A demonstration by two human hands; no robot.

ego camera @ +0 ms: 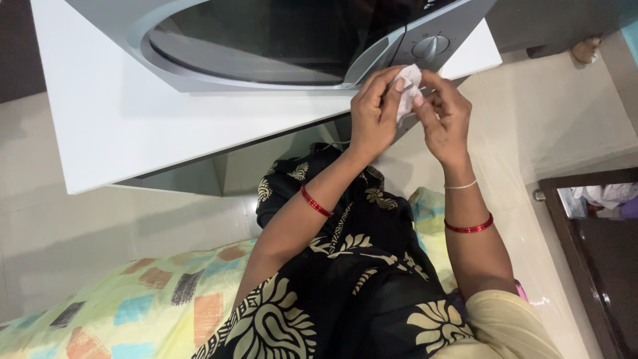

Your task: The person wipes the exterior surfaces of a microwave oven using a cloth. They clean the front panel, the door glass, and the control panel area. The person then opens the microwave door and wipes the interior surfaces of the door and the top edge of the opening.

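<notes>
Floor tiles [565, 113] of pale cream fill the right side and the lower left of the view. A white table [133, 126] stretches across the far left and middle, and a silver microwave oven [279, 40] with a dark curved door window sits on it at the far edge. The oven's round control knob [430, 48] shows to the right of the door, just beyond the hands. Near the viewer, a patchwork bedsheet [133, 306] in yellow with coloured squares lies at lower left, and a black garment with cream leaf patterns [345, 266] covers the person's lap in the middle. A dark wooden cabinet [591, 252] stands at the right edge, with some crumpled cloths on top of it.

Both arms reach forward from the near edge toward the oven's front right corner, each wearing a red bangle [315, 202] at the wrist. The left hand [375, 113] has its fingers curled and pinched on a small white cloth [407, 90], thumb and fingertips closed on its left side. The right hand [444, 116] is also closed narrowly, gripping the same cloth from the right. The cloth is bunched between the two hands, held above the table's right edge, just in front of the oven's control panel.
</notes>
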